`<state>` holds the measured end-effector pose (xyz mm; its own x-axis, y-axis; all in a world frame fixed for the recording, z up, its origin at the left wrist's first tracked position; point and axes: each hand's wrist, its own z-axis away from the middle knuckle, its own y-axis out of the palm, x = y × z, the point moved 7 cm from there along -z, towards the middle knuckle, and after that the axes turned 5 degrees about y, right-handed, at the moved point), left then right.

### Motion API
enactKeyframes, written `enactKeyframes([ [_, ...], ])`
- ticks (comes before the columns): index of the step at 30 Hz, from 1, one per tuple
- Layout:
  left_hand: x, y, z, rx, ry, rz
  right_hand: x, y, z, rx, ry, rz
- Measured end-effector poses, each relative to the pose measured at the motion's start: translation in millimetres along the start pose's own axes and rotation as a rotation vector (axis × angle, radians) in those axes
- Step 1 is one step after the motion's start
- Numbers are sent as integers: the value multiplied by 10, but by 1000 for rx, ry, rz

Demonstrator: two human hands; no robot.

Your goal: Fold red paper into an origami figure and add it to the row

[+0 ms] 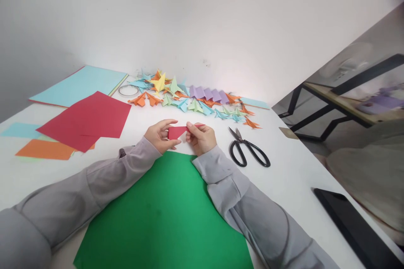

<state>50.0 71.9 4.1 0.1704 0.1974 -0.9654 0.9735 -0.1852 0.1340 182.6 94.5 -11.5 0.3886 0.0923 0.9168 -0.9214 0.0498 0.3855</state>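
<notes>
A small piece of folded red paper (176, 132) is held between my two hands, just beyond the far edge of a large green sheet (164, 206). My left hand (160, 134) has its thumb and fingers around the paper's broad left end. With thumb and fingers pinched, my right hand (201, 138) grips the narrow part, and a thin red point sticks out past it to the right. My right fingers hide part of the folds. Scissors with black handles (248, 147) lie on the table to the right of my right hand, blades slightly apart.
Several folded paper figures (195, 105) in orange, yellow, green, blue and purple line the wall. Red sheets (91, 119), an orange sheet (46, 149) and a blue stack (85, 84) lie left, near a roll of tape (128, 90). A black phone (353, 222) rests by the right edge.
</notes>
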Motion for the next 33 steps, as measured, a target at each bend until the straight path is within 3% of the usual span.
enactKeyframes([
  [5,5,56,11,85,52,9,-2,10,0,35,23,-17],
  [9,-49,33,39,6,116,29,12,38,5,77,14,-21],
  [21,-55,-34,7,-39,99,23,1,87,56,128,-88,165],
  [33,-52,-53,-1,-47,67,93,25,100,78,155,-87,176],
])
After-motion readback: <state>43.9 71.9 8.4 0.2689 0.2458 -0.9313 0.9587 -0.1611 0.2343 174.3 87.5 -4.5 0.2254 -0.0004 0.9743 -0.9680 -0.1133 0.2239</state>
